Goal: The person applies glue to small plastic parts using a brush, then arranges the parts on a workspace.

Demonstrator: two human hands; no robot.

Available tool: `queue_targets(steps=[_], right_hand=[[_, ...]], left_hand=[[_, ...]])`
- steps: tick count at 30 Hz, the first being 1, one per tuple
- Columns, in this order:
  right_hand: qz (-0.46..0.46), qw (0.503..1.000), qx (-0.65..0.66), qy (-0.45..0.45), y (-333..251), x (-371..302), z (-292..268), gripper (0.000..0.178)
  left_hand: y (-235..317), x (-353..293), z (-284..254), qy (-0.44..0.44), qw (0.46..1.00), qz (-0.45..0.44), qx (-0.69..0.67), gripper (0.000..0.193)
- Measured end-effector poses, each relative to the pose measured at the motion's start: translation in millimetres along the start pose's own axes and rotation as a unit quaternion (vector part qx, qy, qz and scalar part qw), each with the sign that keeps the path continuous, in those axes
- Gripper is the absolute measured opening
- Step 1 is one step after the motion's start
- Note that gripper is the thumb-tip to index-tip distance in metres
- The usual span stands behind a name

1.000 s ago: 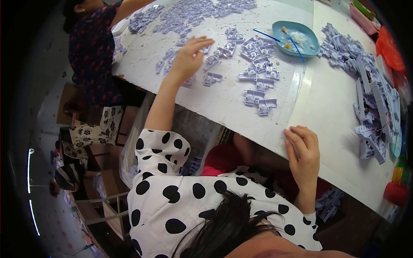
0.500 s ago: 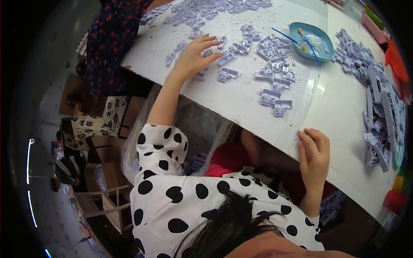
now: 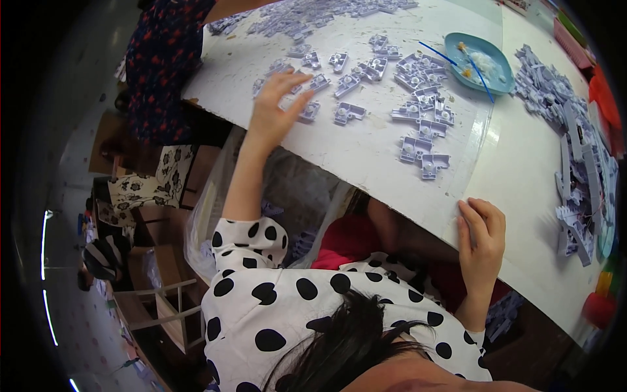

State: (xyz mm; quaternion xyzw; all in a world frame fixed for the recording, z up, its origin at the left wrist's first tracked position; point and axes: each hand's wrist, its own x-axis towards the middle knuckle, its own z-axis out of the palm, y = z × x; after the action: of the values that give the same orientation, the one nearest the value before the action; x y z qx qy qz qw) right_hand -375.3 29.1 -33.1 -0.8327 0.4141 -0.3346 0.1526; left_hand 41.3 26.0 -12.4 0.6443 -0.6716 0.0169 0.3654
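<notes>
My left hand (image 3: 275,110) is over the left part of the white table (image 3: 372,150), fingers apart among several small pale lilac plastic housings. One housing (image 3: 308,111) sits right by its thumb, and another (image 3: 319,83) lies just beyond the fingertips. Whether the fingers touch any of them I cannot tell. My right hand (image 3: 482,230) rests on the table's near edge with its fingers stretched out and nothing in it. Between the hands, a lone housing (image 3: 349,114) lies flat, and a column of joined or touching housings (image 3: 415,149) runs down toward me, each with a whitish round piece inside.
A blue tray (image 3: 504,85) holds white bits and thin blue sticks. Heaped lilac parts (image 3: 545,81) and longer pieces (image 3: 578,183) line the right side. More parts (image 3: 307,19) cover the far side. A person in a dark floral garment (image 3: 163,72) is at the left edge.
My left hand has drawn back toward me and a little to the left, uncovering housings beyond it. My right hand stays at the table edge.
</notes>
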Motion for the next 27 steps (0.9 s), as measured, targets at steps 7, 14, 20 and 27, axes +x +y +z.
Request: queue_targets(steps=[7,14,20,27], right_hand=[[0.002,1.0,-0.003,-0.001,-1.6,0.0,1.8,0.024],[-0.007,1.0,-0.012,0.007,-2.8,1.1,3.4,0.023],[-0.005,1.0,-0.022,0.005,-3.1,1.1,4.1,0.021],[0.001,1.0,-0.027,0.006,-8.1,2.0,4.9,0.021]], left_hand=[[15.4,-26.3,18.3,-0.062,0.989,0.015,0.131,0.039],[-7.5,-27.0,-15.7,0.095,0.995,-0.025,-0.016,0.029],[-31.2,-45.4,-29.4,0.186,0.98,-0.057,0.044,0.027],[-29.0,-60.9,-9.4,0.111,0.975,-0.056,0.185,0.031]])
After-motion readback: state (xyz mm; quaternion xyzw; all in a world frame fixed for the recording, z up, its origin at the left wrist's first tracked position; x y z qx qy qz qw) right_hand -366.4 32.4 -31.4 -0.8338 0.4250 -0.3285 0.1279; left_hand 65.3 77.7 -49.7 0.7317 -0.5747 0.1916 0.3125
